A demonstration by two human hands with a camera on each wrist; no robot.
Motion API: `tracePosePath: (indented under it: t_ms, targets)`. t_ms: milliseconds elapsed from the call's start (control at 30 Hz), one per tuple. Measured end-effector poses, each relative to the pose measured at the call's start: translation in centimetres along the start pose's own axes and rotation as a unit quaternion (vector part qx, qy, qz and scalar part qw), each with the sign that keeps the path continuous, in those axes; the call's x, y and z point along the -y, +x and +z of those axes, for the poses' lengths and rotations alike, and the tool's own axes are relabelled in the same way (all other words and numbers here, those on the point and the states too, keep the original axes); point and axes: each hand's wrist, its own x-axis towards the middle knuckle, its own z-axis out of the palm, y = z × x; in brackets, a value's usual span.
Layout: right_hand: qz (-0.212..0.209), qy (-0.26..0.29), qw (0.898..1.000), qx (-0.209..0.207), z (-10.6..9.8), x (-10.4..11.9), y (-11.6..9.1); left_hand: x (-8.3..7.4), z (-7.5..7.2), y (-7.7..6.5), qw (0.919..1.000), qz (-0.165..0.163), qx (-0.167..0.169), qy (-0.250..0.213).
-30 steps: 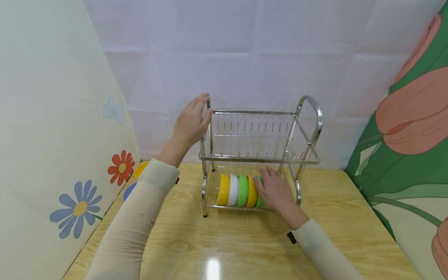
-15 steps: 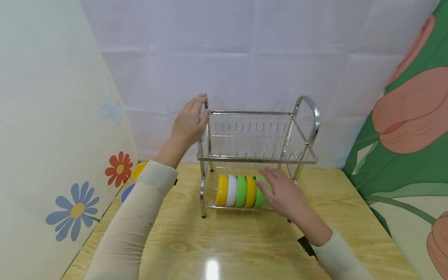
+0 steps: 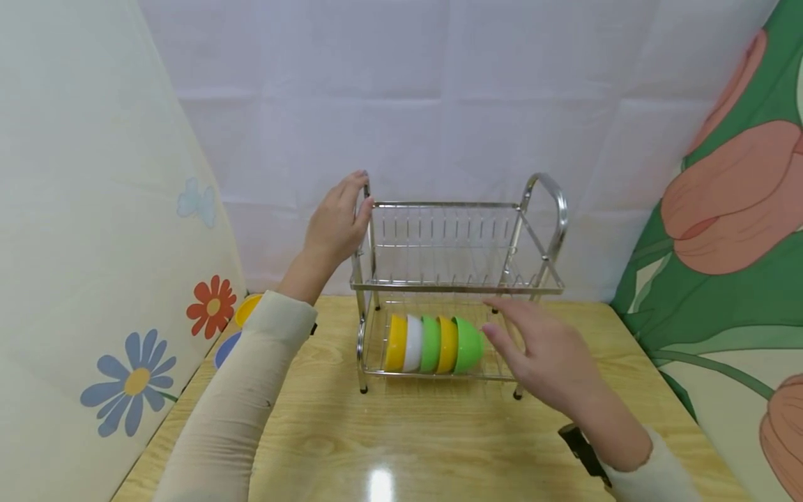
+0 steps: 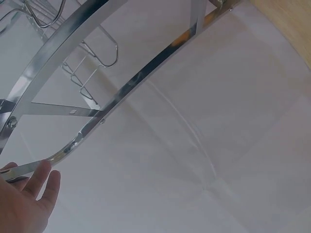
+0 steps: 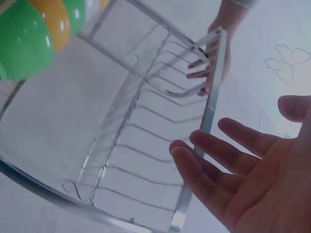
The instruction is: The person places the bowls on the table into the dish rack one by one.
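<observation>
A two-tier metal dish rack (image 3: 458,287) stands on the table. My left hand (image 3: 335,226) grips its left arched handle; in the left wrist view, the fingers (image 4: 43,174) bend about the metal bar. On the lower tier several bowls stand on edge in a nested row: a yellow bowl (image 3: 394,343) at the left end, then white, green and yellow, with a green bowl (image 3: 469,346) at the right end. Just right of that green bowl my right hand (image 3: 558,352) is held in the air, fingers extended, touching nothing. The palm (image 5: 277,194) is bare in the right wrist view.
A yellow rounded item (image 3: 247,309) and a blue one (image 3: 226,350) lie at the table's left edge, partly hidden by my left sleeve. The rack's upper tier has upright wire dividers. Decorated panels flank the wooden table (image 3: 351,446), with white cloth behind.
My right hand has drawn off the right-end green bowl, moving right and toward me, so that bowl now shows fully. The left hand has kept its hold on the rack handle.
</observation>
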Motion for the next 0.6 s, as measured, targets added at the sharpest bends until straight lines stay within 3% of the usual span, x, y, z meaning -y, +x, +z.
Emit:
tracePosePath:
  t_ms: [267, 600]
  targets:
    - [-0.04, -0.009, 0.993, -0.11, -2.9, -1.1, 0.8, 0.0, 0.2, 0.0, 1.0, -0.003, 0.003, 0.002]
    - [0.008, -0.028, 0.994, -0.108, -5.2, -3.3, 3.4, 0.1, 0.3, -0.3, 1.0, -0.006, 0.004, 0.003]
